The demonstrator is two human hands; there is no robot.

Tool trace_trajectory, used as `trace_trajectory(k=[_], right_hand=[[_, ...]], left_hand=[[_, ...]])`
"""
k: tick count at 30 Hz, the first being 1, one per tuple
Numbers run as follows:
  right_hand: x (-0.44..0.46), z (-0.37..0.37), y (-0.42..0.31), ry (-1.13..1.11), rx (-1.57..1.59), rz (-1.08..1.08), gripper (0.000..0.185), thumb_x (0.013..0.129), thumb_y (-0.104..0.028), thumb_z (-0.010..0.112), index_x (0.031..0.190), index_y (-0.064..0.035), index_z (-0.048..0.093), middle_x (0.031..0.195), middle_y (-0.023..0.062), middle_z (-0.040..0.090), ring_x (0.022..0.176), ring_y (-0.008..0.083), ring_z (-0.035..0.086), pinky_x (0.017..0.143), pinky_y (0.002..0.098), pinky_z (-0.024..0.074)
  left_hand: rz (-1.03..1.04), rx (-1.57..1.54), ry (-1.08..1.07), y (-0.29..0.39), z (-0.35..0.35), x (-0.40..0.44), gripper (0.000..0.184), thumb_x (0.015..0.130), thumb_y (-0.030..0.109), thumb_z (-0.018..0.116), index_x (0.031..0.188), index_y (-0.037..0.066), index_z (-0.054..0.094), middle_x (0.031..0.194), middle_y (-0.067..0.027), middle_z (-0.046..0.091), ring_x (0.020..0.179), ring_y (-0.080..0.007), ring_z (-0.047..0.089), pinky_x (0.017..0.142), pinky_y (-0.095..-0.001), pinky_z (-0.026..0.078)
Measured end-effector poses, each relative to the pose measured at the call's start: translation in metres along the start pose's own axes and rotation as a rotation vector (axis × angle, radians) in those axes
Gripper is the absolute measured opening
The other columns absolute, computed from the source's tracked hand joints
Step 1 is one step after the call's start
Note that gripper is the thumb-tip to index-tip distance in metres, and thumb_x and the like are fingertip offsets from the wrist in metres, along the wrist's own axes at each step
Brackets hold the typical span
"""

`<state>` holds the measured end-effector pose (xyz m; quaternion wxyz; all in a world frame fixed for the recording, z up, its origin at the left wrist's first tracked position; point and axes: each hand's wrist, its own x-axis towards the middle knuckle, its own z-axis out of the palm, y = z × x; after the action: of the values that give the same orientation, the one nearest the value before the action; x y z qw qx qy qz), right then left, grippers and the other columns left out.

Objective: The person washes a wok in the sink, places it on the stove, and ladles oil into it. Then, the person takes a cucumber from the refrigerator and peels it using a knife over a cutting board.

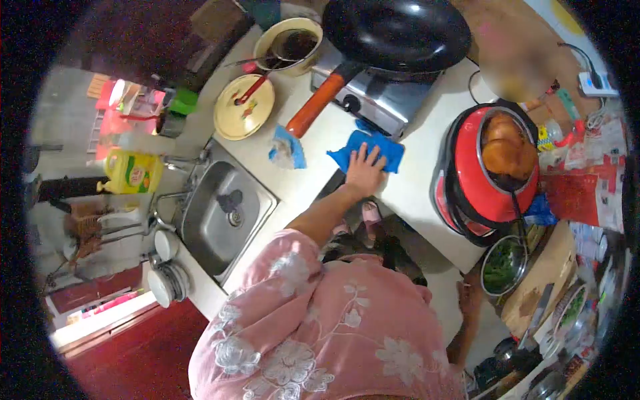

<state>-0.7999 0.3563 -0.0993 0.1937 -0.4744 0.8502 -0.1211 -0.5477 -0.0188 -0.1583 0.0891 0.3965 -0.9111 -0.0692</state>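
Head view showed the left hand (365, 168) palm down on a blue cloth (375, 150), its fingers slightly apart and stretched over the fabric. The cloth lay on the pale counter (410, 170), just in front of the silver stove (380, 97) and close to the counter's near edge. On the stove sat a black pan (400, 30), its orange handle (317, 103) angled out over the counter towards the sink side. A crumpled blue and whitish wrapper (287, 149) rested near the end of that handle, apart from the cloth.

The right hand (467, 293) hung low beside the body, near the greens; whether its fingers were wide or narrow could not be told, nor whether they held anything.

Left of the pan stood a cream pot (288, 47) with dark contents, and near it lay a cream lid (244, 107). The metal sink (230, 213) was farther left, with a dark rag (229, 199) by its drain. To the right of the cloth, well apart from it, was a red cooker (470, 163) with a bowl of brown food (508, 150) on top. Nearer the body were a strainer of greens (503, 265), a wooden board (550, 270) and a knife (537, 313).
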Motion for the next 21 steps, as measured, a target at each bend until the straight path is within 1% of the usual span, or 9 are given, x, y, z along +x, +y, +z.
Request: trace_trajectory(k=[2,5,7,10,14,15,16,18,21], right_hand=[[0.003,-0.02,-0.05,-0.115,0.254,0.098,0.028,0.071,-0.015,0.059,0.094,-0.0004,0.053,0.085,0.0152,0.057,0.072,0.0254,0.058,0.061,0.0334,0.0462],[0.008,-0.018,-0.061,-0.219,0.151,0.082,0.029,0.069,-0.017,0.061,0.092,-0.0008,0.054,0.088,0.0152,0.057,0.072,0.0256,0.058,0.062,0.0334,0.0461],[0.012,-0.03,-0.077,-0.193,0.124,0.061,0.03,0.069,-0.019,0.061,0.092,-0.0009,0.054,0.088,0.0152,0.057,0.072,0.0256,0.058,0.063,0.0333,0.046],[0.017,-0.034,-0.082,-0.378,0.202,0.305,0.036,0.072,-0.028,0.059,0.098,-0.004,0.055,0.098,0.012,0.055,0.088,0.0272,0.054,0.075,0.034,0.0435],[0.013,0.003,-0.043,-0.255,0.017,-0.083,0.034,0.071,-0.025,0.059,0.096,-0.003,0.054,0.092,0.0136,0.056,0.078,0.0275,0.056,0.068,0.0343,0.0443],[0.02,0.016,-0.041,-0.157,-0.07,-0.304,0.029,0.07,-0.019,0.058,0.094,-0.0016,0.054,0.089,0.0151,0.057,0.07,0.0265,0.058,0.062,0.0342,0.0453],[0.03,0.02,-0.049,-0.205,-0.04,-0.402,0.029,0.07,-0.019,0.058,0.094,-0.0016,0.054,0.089,0.0151,0.057,0.07,0.0265,0.058,0.062,0.0342,0.0453],[0.039,0.005,-0.073,-0.36,0.098,-0.009,0.03,0.072,-0.018,0.057,0.095,-0.0004,0.053,0.09,0.0157,0.057,0.071,0.026,0.057,0.062,0.034,0.0454],[0.054,0.0,-0.097,-0.427,0.119,-0.007,0.031,0.072,-0.017,0.057,0.097,0.0004,0.053,0.09,0.0162,0.057,0.072,0.0254,0.058,0.064,0.0338,0.0454]], left_hand=[[-0.065,0.0,-0.196,-0.008,-0.01,0.016,0.037,0.072,0.026,0.047,0.106,0.012,0.049,0.115,-0.0131,0.043,0.11,-0.0368,0.032,0.088,-0.0522,0.026],[-0.117,0.086,0.33,-0.078,0.038,0.013,0.04,0.07,0.018,0.045,0.109,0.008,0.047,0.115,-0.0172,0.042,0.108,-0.0399,0.034,0.086,-0.0533,0.025],[-0.32,0.172,-0.021,-0.091,-0.024,0.037,0.048,0.068,0.02,0.049,0.114,0.009,0.042,0.122,-0.0147,0.037,0.11,-0.0363,0.035,0.088,-0.05,0.03],[-0.401,0.261,0.021,-0.151,-0.008,0.05,0.06,0.07,0.034,0.054,0.121,0.008,0.034,0.121,-0.014,0.037,0.109,-0.0373,0.035,0.086,-0.0492,0.033],[-0.856,-0.149,-0.241,-0.11,-0.057,0.057,0.032,0.073,0.021,0.046,0.1,0.006,0.05,0.095,-0.0121,0.055,0.087,-0.0275,0.054,0.078,-0.0381,0.041],[-0.51,-0.003,0.014,-0.145,0.006,0.022,0.033,0.069,0.018,0.055,0.098,0.005,0.048,0.087,-0.0155,0.053,0.085,-0.0301,0.05,0.075,-0.038,0.04],[-0.535,0.076,0.027,-0.121,0.019,0.003,0.017,0.07,0.01,0.045,0.083,0.006,0.055,0.084,-0.0146,0.055,0.079,-0.0279,0.053,0.072,-0.038,0.041],[-0.397,0.013,0.099,-0.062,-0.033,-0.034,0.021,0.062,0.004,0.048,0.082,0.003,0.051,0.093,-0.0154,0.05,0.092,-0.0324,0.045,0.077,-0.0381,0.036],[-0.312,-0.077,0.201,-0.07,-0.032,-0.101,0.027,0.059,0.001,0.05,0.086,0.004,0.048,0.102,-0.0154,0.046,0.099,-0.034,0.041,0.081,-0.0413,0.034]])
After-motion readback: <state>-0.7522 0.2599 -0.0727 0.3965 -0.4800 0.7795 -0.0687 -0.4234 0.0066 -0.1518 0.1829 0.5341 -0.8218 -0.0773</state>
